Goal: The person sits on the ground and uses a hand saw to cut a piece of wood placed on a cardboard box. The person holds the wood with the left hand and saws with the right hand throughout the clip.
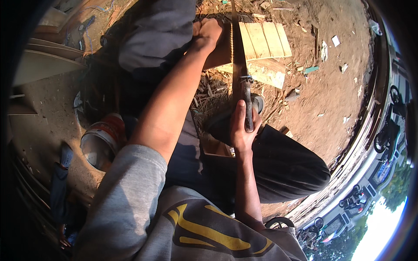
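Note:
My right hand (244, 130) is closed around the dark handle of a handsaw (248, 104), with the thumb lying along its side. The long dark blade points away from me and crosses a wooden board (221, 50), with a bright sawn-looking edge beside it. On the board's shaded left part, my left hand (209, 32) presses down with its fingers curled, close to the blade. Its fingertips are partly hidden. Just right of the blade lies a pale grooved wood piece (265, 40), with another light plank (265, 71) partly under it.
Wood chips and scraps litter the dirt ground (331, 91). My bent knees flank the work. A red and white bucket (104, 139) stands at the left, near stacked boards (48, 65). Another person's foot (66, 155) shows at far left. Motorbikes (387, 135) are parked at far right.

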`<move>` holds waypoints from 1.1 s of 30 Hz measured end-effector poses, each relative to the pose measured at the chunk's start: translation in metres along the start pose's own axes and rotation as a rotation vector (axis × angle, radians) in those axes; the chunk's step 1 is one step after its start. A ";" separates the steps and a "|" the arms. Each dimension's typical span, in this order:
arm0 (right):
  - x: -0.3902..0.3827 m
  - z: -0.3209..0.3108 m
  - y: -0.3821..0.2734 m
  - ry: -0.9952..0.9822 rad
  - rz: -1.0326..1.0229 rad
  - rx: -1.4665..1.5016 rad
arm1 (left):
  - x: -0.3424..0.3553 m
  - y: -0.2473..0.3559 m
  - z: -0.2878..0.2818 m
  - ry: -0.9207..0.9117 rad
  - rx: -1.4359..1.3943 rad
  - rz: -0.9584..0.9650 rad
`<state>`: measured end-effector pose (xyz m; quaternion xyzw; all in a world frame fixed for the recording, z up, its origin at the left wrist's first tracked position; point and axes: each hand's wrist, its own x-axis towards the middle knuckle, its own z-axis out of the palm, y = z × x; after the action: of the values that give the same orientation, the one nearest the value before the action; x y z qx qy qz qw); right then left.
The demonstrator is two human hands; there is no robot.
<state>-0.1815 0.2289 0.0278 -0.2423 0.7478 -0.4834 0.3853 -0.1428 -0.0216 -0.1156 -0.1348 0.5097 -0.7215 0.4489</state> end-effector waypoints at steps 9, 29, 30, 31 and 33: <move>-0.001 -0.001 -0.011 -0.006 0.057 0.024 | 0.006 0.009 -0.006 -0.013 -0.064 0.042; -0.021 -0.003 0.005 0.047 0.031 0.010 | 0.027 0.031 -0.022 -0.122 -0.407 0.057; 0.000 0.008 -0.006 0.044 0.000 -0.013 | 0.032 0.045 -0.020 -0.174 -0.516 0.047; 0.020 0.018 -0.018 0.022 0.069 0.063 | 0.035 0.062 -0.020 -0.227 -0.599 0.015; 0.051 0.025 -0.028 0.028 0.069 0.046 | 0.019 0.042 -0.032 -0.172 -0.391 -0.186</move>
<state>-0.1912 0.1665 0.0295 -0.2006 0.7497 -0.4902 0.3969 -0.1527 -0.0204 -0.1703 -0.3266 0.5849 -0.6331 0.3879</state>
